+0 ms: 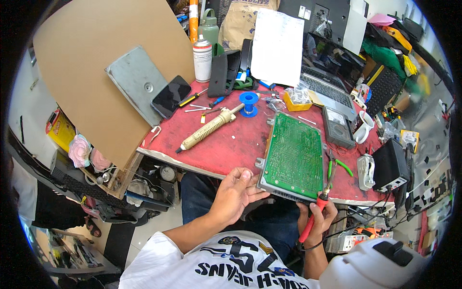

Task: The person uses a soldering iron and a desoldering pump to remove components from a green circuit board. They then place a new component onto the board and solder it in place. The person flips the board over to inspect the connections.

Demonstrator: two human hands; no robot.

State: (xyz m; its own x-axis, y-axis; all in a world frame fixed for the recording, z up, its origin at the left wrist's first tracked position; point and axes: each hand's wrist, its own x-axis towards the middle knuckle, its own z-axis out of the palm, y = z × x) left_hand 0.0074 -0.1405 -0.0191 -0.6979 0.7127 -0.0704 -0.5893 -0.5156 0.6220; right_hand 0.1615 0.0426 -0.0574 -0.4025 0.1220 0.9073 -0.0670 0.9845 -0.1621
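Note:
A green circuit board (pixel 294 155) in a metal frame lies at the near edge of the red work surface, its solder side up. My left hand (pixel 234 193) is at the board's near left corner, lower fingers stretched toward its edge. Thumb and index finger look pressed together; whatever lies between them is too small to make out. My right hand (pixel 323 219) grips a soldering iron (pixel 311 222) by its red handle. The iron's metal shaft points up past the board's near right corner. Green-handled pliers (pixel 342 167) lie just right of the board.
A beige desoldering pump (pixel 209 129) and a blue solder spool (pixel 249 104) lie behind the board. Left stand a phone (pixel 171 96), a metal cover (pixel 134 84) and a spray can (pixel 202 60). An analog multimeter (pixel 338 127), laptop (pixel 329 91) and black box (pixel 391 166) are right.

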